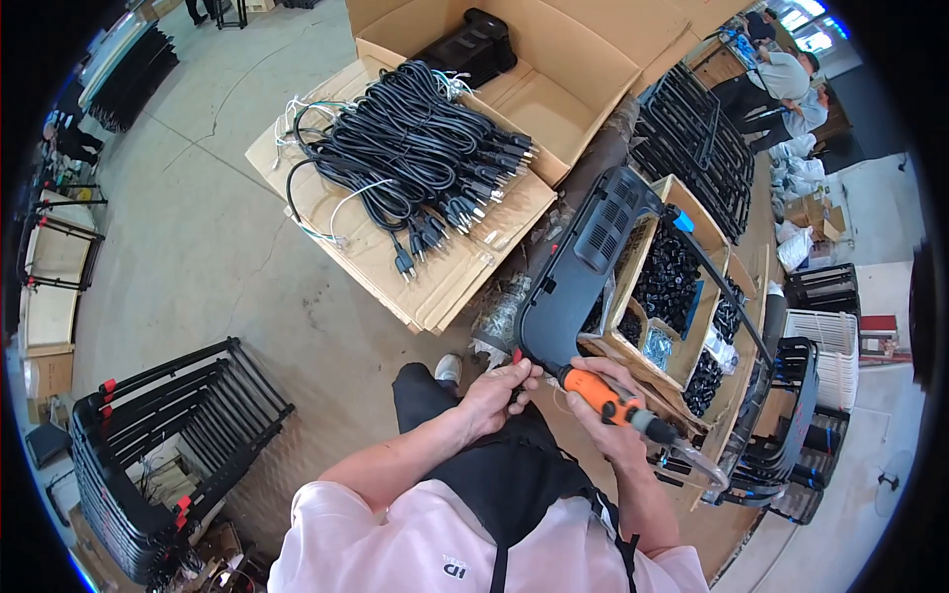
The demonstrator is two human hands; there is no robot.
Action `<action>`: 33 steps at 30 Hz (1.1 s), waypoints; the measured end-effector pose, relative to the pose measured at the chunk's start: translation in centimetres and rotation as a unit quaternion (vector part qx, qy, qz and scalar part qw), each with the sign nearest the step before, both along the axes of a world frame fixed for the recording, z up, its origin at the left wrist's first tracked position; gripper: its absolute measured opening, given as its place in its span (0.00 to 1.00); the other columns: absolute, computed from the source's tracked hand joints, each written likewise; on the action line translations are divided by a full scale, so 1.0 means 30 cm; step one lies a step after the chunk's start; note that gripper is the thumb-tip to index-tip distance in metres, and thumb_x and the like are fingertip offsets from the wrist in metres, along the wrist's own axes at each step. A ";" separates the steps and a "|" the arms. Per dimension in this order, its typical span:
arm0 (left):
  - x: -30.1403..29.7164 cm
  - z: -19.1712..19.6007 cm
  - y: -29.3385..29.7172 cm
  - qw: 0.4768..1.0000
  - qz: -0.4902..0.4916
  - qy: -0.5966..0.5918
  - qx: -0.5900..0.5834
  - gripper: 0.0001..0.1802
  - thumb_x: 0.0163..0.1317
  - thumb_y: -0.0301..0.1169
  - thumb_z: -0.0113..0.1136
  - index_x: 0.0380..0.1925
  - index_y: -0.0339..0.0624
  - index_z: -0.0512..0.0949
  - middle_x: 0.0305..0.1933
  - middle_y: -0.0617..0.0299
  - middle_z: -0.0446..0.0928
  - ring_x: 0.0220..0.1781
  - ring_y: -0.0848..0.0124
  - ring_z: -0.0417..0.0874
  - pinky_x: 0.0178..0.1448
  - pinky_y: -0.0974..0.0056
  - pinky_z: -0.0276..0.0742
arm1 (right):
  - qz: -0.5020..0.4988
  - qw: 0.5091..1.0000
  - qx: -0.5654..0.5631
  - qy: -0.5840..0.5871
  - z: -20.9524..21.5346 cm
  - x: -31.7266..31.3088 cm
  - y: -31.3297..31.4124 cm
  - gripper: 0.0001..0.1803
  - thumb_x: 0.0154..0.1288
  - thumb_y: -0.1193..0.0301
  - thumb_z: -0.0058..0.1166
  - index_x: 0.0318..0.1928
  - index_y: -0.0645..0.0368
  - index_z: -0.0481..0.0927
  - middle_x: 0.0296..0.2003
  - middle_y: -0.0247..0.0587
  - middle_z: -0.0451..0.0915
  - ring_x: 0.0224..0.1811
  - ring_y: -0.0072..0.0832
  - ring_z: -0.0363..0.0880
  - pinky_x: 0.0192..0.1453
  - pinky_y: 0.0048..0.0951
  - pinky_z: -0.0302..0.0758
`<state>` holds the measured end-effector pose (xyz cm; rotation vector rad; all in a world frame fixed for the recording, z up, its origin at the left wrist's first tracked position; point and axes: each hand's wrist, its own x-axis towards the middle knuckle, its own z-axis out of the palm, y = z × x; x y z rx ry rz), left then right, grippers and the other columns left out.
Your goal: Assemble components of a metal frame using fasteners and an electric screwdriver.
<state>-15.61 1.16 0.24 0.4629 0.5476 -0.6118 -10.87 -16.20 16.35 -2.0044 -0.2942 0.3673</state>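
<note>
Both forearms (400,460) converge, right grip (606,427) around an orange power tool (593,389).

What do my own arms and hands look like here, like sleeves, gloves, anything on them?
Your left hand and right hand are bare, with no gloves. I can see no watch or band on either wrist. Both forearms are uncovered below the short, loose, pale pink sleeves of your shirt. No markings show on the sleeves.
</note>
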 end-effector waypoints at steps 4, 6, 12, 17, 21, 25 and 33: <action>0.058 0.029 -0.010 0.993 0.062 0.050 -0.082 0.17 0.83 0.46 0.53 0.50 0.44 0.79 0.34 0.70 0.75 0.29 0.79 0.70 0.29 0.73 0.64 | -0.012 0.996 0.089 0.017 0.007 0.021 -0.023 0.26 0.65 0.78 0.69 0.63 0.61 0.76 0.59 0.48 0.85 0.64 0.36 0.83 0.72 0.39 0.78; 0.082 0.029 -0.016 0.987 0.087 0.046 -0.130 0.17 0.82 0.46 0.55 0.52 0.44 0.79 0.34 0.69 0.76 0.29 0.78 0.72 0.28 0.72 0.65 | -0.012 0.996 0.091 0.018 0.004 0.043 -0.023 0.26 0.65 0.78 0.69 0.62 0.61 0.77 0.59 0.49 0.84 0.64 0.37 0.83 0.73 0.39 0.77; 0.154 0.040 -0.015 0.975 0.103 0.039 -0.191 0.17 0.82 0.44 0.54 0.56 0.42 0.77 0.34 0.67 0.76 0.31 0.76 0.73 0.29 0.72 0.68 | 0.007 0.990 0.140 0.009 -0.013 0.117 -0.045 0.27 0.65 0.79 0.69 0.62 0.61 0.75 0.60 0.51 0.83 0.66 0.38 0.81 0.74 0.41 0.76; 0.175 0.047 -0.016 0.966 0.126 0.031 -0.225 0.18 0.83 0.44 0.54 0.57 0.42 0.77 0.34 0.65 0.76 0.33 0.73 0.75 0.33 0.69 0.71 | 0.011 0.986 0.165 0.026 -0.004 0.158 -0.052 0.28 0.65 0.80 0.69 0.64 0.60 0.73 0.61 0.51 0.83 0.66 0.38 0.81 0.74 0.41 0.76; 0.192 0.078 -0.019 0.971 0.130 0.052 -0.195 0.16 0.83 0.44 0.53 0.54 0.44 0.78 0.32 0.68 0.75 0.32 0.74 0.71 0.35 0.69 0.69 | 0.010 0.987 0.158 0.035 -0.002 0.184 -0.054 0.28 0.65 0.80 0.69 0.63 0.60 0.74 0.61 0.51 0.83 0.67 0.37 0.81 0.73 0.40 0.76; 0.204 0.067 -0.029 0.969 0.128 0.050 -0.207 0.19 0.83 0.47 0.53 0.57 0.45 0.78 0.33 0.68 0.75 0.32 0.73 0.74 0.34 0.68 0.71 | 0.017 0.991 0.128 0.028 0.007 0.201 -0.026 0.27 0.65 0.79 0.69 0.63 0.60 0.75 0.60 0.50 0.84 0.66 0.37 0.81 0.73 0.39 0.77; 0.236 0.035 -0.023 0.972 0.134 0.051 -0.188 0.21 0.84 0.49 0.50 0.57 0.44 0.78 0.34 0.68 0.77 0.31 0.72 0.76 0.35 0.67 0.73 | 0.016 0.997 0.075 0.011 -0.007 0.237 0.043 0.26 0.66 0.78 0.69 0.62 0.61 0.76 0.61 0.49 0.84 0.64 0.35 0.83 0.72 0.38 0.78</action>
